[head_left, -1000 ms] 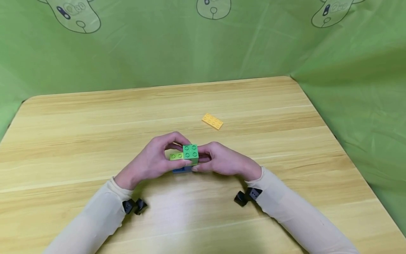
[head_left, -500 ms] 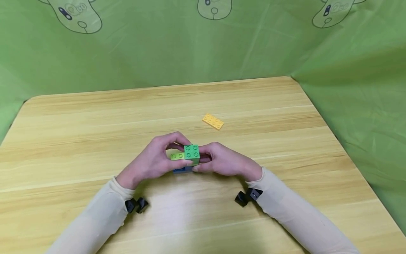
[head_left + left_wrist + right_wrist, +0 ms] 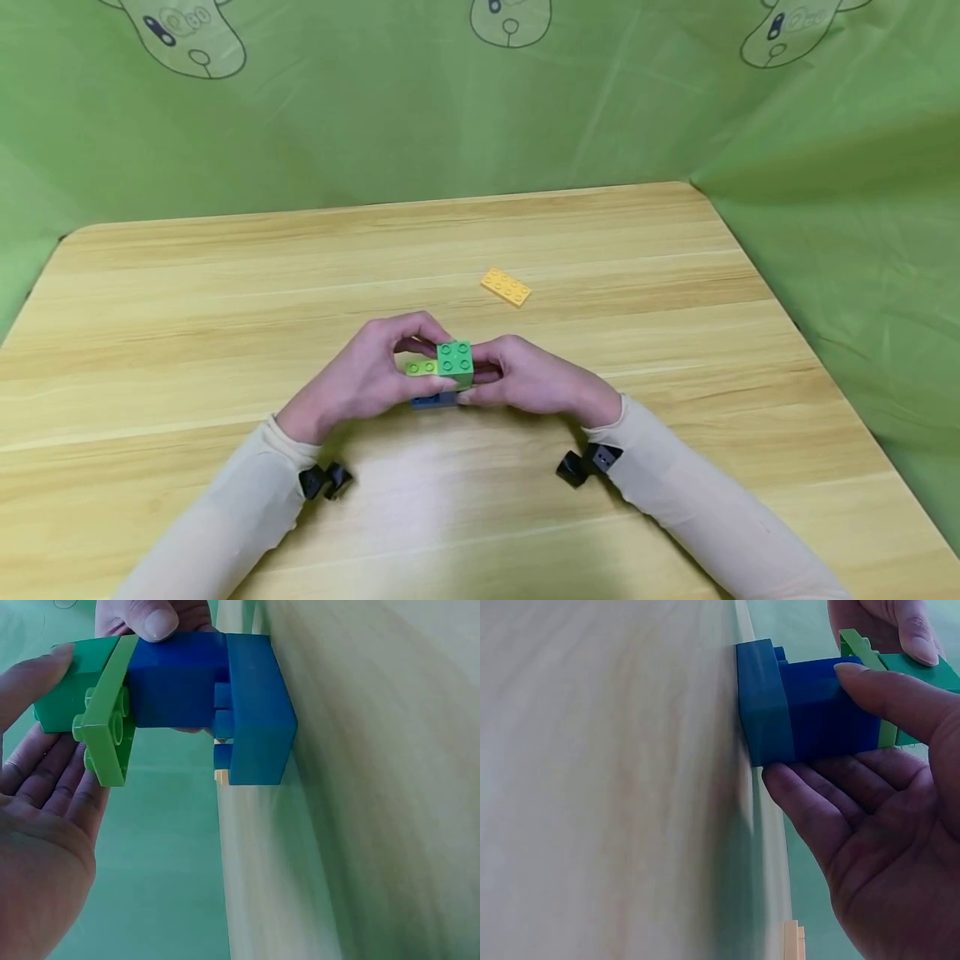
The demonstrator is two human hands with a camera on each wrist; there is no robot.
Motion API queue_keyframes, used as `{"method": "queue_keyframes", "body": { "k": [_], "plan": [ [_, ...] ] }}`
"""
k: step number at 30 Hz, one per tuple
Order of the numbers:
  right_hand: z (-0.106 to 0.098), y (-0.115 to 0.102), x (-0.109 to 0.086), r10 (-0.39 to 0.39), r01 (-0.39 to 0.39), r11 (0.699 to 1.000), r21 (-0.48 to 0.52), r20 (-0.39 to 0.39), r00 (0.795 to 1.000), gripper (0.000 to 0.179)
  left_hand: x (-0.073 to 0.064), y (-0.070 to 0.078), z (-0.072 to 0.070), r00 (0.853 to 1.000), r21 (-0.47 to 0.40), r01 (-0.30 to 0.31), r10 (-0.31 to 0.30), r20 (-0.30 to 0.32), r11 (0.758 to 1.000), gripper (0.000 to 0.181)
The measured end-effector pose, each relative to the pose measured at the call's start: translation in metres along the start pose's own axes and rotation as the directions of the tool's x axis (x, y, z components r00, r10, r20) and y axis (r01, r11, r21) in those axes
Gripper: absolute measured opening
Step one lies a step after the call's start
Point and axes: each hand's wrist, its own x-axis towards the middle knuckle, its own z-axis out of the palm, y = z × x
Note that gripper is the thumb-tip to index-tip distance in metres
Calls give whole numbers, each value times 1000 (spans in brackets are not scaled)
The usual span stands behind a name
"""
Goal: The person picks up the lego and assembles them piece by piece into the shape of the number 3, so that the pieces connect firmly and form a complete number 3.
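Note:
A small stack of toy building bricks stands upright in the middle of the table. Its base is a medium-blue brick (image 3: pixel 262 712). Above that come a dark blue brick (image 3: pixel 176 686), a thin lime-green plate (image 3: pixel 109 724) that juts out to one side, and a green brick (image 3: pixel 454 358) with studs on top. My left hand (image 3: pixel 367 371) holds the green brick between thumb and fingers. From the other side, my right hand (image 3: pixel 532 375) grips the dark blue brick, its thumb on one face and fingers on the opposite one. In the head view, fingers hide much of the lower stack.
Beyond the hands, a yellow studded plate (image 3: pixel 506 287) lies flat on the wooden table (image 3: pixel 225 317). Green cloth (image 3: pixel 360 125) with printed animal shapes hangs behind the table and at its sides. Small black devices (image 3: pixel 588 465) are strapped at both wrists.

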Motion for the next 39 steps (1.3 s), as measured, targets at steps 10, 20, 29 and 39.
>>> {"method": "queue_keyframes", "body": {
  "k": [10,20,29,39],
  "plan": [
    [-1,-1,1,-6,6,1000,-6,9,1000,30,0,1,1,1000,14,16,-16,-2,1000,29],
    [-1,-2,1,-9,9,1000,-7,13,1000,32,-1,5,1,996,74,86,-86,-6,994,30],
    [1,0,1,-15,15,1000,-5,23,1000,30,-4,4,2,998,87,66,-66,1,994,30],
    [2,-4,0,16,-16,1000,-25,2,1000,36,-3,9,-1,996,118,89,-91,12,989,29]
  ]
}}
